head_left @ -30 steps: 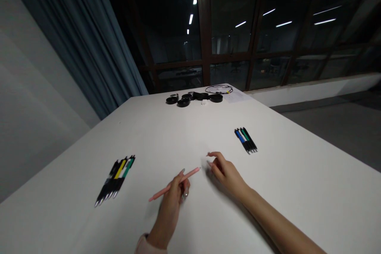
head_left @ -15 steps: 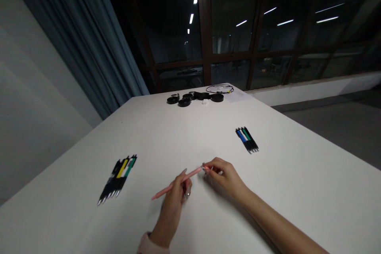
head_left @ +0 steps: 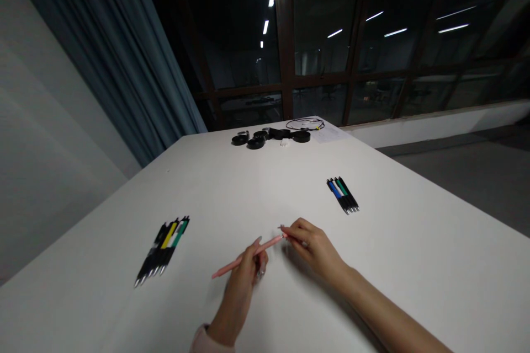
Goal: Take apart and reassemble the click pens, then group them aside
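My left hand (head_left: 247,267) is closed around a slim pink pen (head_left: 227,267), which slants up to the right above the white table. Its lower left end sticks out past my thumb. At the upper right end, a small pale or silvery part meets the fingertips of my right hand (head_left: 310,242). That hand is pinched on this end, with thumb and index finger together; exactly which piece sits between them is partly hidden.
A row of pens with black, yellow, white and green barrels (head_left: 163,251) lies on the left. A smaller row with blue, white and green (head_left: 343,195) lies on the right. Black round rolls (head_left: 255,142), a black cable (head_left: 306,123) and paper (head_left: 331,133) sit at the far end.
My right fingertips have shifted very slightly at the pen's upper end, and the pen has moved a little to the right. Both hands keep their hold.
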The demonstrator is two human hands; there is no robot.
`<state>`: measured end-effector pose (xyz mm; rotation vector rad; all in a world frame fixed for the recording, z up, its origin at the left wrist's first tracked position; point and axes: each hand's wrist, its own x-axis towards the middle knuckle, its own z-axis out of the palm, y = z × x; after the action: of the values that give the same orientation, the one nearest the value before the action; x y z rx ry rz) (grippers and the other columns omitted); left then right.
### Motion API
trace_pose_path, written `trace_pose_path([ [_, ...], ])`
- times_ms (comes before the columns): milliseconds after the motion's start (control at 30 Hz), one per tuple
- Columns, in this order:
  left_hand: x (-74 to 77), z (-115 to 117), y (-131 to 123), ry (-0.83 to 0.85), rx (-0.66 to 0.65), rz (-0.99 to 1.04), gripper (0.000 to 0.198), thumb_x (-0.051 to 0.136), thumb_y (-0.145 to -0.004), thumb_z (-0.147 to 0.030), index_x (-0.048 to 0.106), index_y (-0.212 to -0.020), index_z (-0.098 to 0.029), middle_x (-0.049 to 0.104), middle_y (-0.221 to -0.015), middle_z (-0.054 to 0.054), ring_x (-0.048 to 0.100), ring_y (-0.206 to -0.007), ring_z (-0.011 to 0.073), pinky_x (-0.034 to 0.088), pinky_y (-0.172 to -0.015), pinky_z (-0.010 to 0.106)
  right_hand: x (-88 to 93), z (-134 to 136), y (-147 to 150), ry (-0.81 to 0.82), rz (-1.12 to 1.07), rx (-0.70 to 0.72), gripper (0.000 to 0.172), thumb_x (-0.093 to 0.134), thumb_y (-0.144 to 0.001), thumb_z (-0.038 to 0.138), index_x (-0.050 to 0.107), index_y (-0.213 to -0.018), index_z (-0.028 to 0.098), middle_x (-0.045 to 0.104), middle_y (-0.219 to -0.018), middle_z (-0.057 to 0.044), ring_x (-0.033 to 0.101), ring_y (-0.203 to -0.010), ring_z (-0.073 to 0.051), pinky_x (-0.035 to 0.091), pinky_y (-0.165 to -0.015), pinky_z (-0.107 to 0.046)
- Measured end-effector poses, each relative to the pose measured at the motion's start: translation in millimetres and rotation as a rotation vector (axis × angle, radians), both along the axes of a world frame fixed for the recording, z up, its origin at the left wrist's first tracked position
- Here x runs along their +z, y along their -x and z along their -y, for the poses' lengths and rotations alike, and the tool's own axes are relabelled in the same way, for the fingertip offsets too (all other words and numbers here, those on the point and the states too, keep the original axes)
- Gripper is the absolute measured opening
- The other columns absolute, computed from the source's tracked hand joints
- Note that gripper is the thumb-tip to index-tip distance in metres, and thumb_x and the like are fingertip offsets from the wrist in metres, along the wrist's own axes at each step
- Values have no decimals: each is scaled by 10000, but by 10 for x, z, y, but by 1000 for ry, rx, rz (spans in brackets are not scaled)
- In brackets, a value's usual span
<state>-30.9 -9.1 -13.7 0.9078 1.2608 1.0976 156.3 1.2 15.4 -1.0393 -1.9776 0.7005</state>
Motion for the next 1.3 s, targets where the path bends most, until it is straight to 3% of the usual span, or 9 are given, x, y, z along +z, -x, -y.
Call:
trace_pose_path([
  [300,23,17,-14,-11,-4,-19,588,558,-684,-715,375,-425,-219,328,-398,-62,268,-383,64,178,-426,247,-17,21,27,-8,-50,55,412,451,-909,129,656,-1250,234,600,-939,-71,585,-822,-180,477,-746,-308],
  [400,57,11,-30,4,19,10,598,590,-646,-725,367,-413,-221,318,-389,-67,261,-374,61,187,-416,243,9,18,35,111,-184,80,348,482,-928,216,677,-1216,228,586,-927,-64,583,-834,-178,473,-722,-299],
  [500,107,6,-54,46,44,38,604,622,-579,-745,370,-404,-225,323,-377,-67,255,-368,60,188,-407,241,-1,-20,58,226,-346,68,312,522,-934,389,748,-1059,213,600,-887,-61,589,-850,-187,465,-749,-312],
  [633,153,25,-76,43,31,44,602,625,-593,-738,383,-393,-224,361,-381,-51,309,-395,73,250,-436,242,-65,-95,103,488,-583,42,420,716,-747,584,770,-863,184,639,-734,-27,565,-642,-143,451,-644,-298],
  [733,153,43,-79,25,31,43,590,612,-641,-722,400,-409,-223,389,-401,-43,335,-425,84,287,-467,245,-95,-111,131,697,-759,30,452,847,-585,549,754,-803,165,671,-688,-18,558,-570,-115,456,-608,-279],
  [833,117,46,-76,18,8,24,594,583,-678,-726,402,-417,-223,372,-405,-47,309,-419,84,262,-460,254,-106,-94,158,786,-876,9,441,890,-528,501,736,-746,150,685,-674,-20,589,-578,-113,470,-625,-271],
  [933,63,37,-65,13,-16,-21,608,549,-694,-745,392,-419,-226,335,-403,-56,266,-398,79,215,-447,266,-122,-86,192,789,-873,-46,468,877,-518,541,710,-697,143,657,-608,-6,582,-541,-109,461,-598,-261],
  [1100,-19,13,-38,-56,-60,-89,634,493,-691,-783,378,-406,-229,331,-402,-47,295,-405,86,208,-461,272,-152,-86,240,653,-735,-100,538,790,-561,668,635,-628,157,570,-495,29,482,-462,-94,360,-503,-240],
  [1300,-64,28,-14,-63,-85,-121,623,462,-703,-789,387,-423,-238,377,-420,-28,306,-428,106,229,-464,277,-165,-21,246,477,-582,-150,533,668,-703,705,537,-627,194,486,-530,52,405,-515,-103,305,-517,-247],
])
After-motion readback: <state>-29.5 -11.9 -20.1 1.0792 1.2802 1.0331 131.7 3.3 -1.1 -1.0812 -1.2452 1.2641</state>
